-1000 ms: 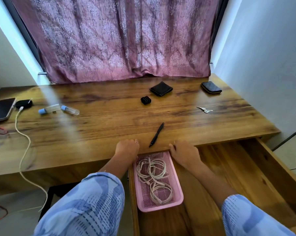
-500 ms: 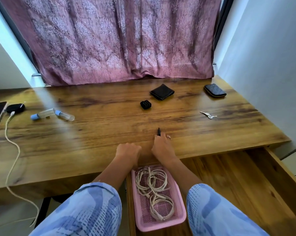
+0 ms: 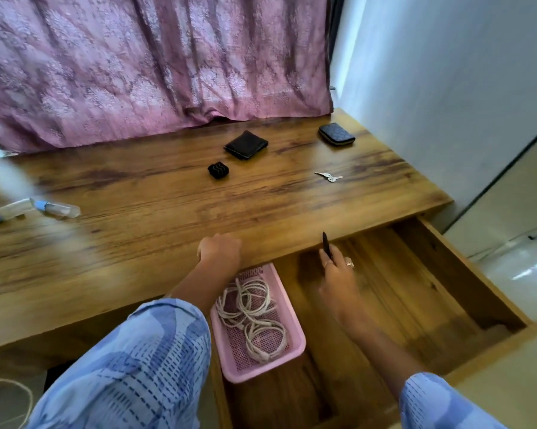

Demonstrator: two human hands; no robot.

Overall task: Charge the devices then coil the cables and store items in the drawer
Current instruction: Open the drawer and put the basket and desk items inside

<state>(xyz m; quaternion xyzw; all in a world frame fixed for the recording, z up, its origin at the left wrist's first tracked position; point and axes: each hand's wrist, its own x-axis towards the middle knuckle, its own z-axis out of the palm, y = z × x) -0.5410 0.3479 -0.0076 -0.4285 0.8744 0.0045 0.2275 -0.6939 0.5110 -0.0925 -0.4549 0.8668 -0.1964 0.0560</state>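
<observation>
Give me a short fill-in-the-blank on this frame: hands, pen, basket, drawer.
1. The right hand holds a black ____ over the open drawer.
2. The white cables lie coiled in a ____ basket.
3. The left hand rests as a fist on the desk's ____ edge.
4. The keys lie on the ____.

Missing words: pen; pink; front; desk

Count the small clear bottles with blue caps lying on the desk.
2. Both lie at the desk's left side: one bottle nearer the middle, the other bottle at the picture's left edge, partly cut off. More may lie out of view beyond it.
</observation>
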